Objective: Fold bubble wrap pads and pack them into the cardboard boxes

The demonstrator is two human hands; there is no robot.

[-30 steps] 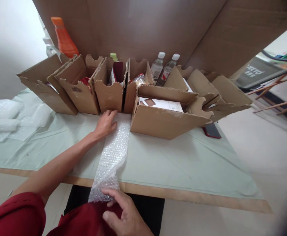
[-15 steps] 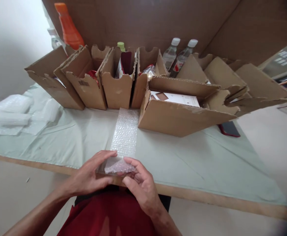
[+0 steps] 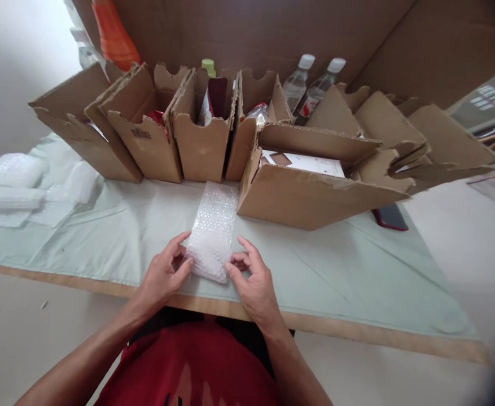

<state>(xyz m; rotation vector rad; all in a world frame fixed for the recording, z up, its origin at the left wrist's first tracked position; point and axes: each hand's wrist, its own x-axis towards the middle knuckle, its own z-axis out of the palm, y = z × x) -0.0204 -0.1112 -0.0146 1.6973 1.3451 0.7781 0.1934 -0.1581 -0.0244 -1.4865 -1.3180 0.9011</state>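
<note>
1. Bubble-wrap strip (image 3: 215, 223): its near end, half a second ago curling up between the hands at the front edge, is now lying flatter on the desk (image 3: 289, 276); the hands are standing wider apart.
2. Left hand (image 3: 165, 273): spreading beside the strip's left edge, thumb and index finger standing apart, the thumb tip meeting that edge.
3. Right hand (image 3: 253, 279): also spreading, index finger lifting clear, thumb tip resting at or just beside the right edge; exact contact is not showing.
4. Progress, as judged: the whiter near part is seemingly lying doubled, so one fold is looking made. The far part is lying flat and apparently single, remaining unfolded; no fastening is showing.
5. Position: the strip is lying between the hands, its far end reaching toward the row of cardboard boxes (image 3: 202, 146).
6. Front cardboard box (image 3: 298, 197): standing just right of the strip's far end, holding a white carton (image 3: 315, 163).
7. Bubble-wrap pieces (image 3: 12, 194): lying at the far left, well apart from the hands.
8. Dark flat object (image 3: 391, 217): lying at the right, partly hidden behind the boxes.
9. Orange bottle (image 3: 118, 39) and clear bottles (image 3: 296, 84): standing behind the boxes.
</note>
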